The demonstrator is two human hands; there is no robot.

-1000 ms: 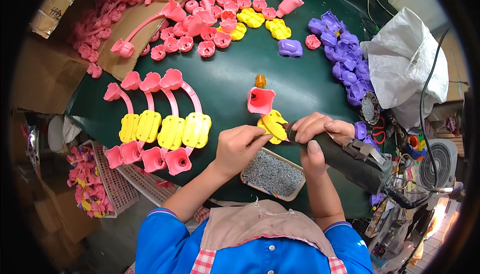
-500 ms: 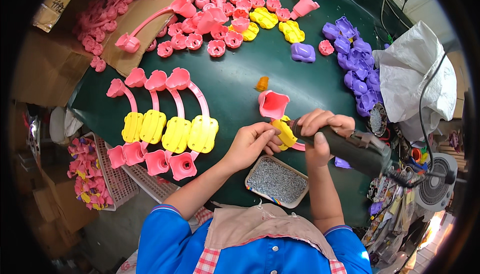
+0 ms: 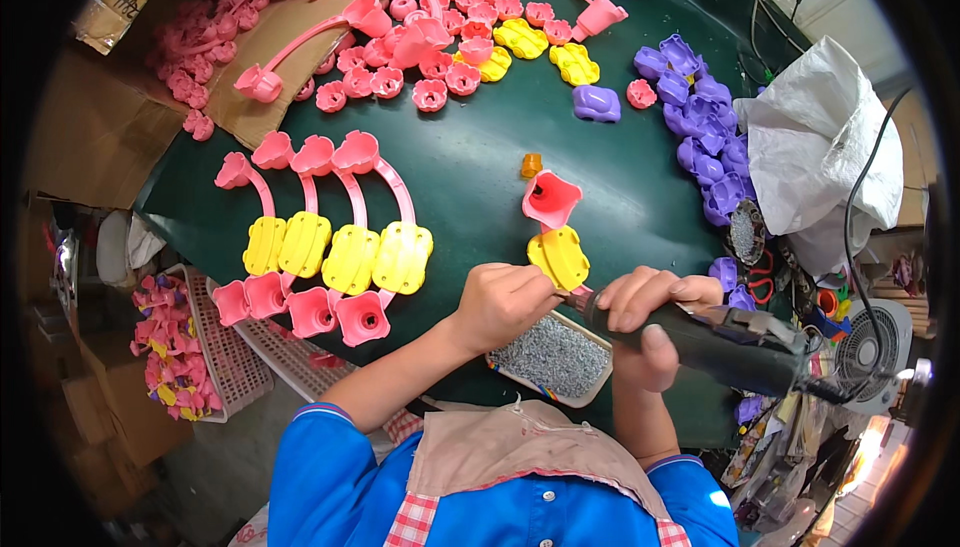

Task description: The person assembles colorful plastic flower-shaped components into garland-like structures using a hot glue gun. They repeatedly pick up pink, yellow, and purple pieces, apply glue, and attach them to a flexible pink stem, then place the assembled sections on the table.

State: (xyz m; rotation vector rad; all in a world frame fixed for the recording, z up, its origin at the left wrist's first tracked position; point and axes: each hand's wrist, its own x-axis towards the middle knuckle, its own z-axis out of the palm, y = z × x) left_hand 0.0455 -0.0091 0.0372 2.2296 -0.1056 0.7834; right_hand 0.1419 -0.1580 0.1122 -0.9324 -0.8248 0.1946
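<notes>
My right hand grips a dark electric screwdriver, its tip pointing left. Close to that tip, my left hand is closed in a pinch; whatever sits between the fingertips is too small to make out. Just beyond both hands lies a pink curved piece with a flared cup end, a yellow plate across its middle. The hands partly hide its near end. Below the screwdriver tip, a shallow tray of small metal screws stands partly under my left hand.
Several pink arcs with yellow plates stand in a row at left. Pink cups and yellow plates lie at the far side. Purple pieces and a white sack are at right. A small orange piece lies beyond the pink cup.
My left hand has come off the yellow plate toward me and closed into a pinch. The screwdriver has pulled back from the plate, nearer to me, exposing more of it.
</notes>
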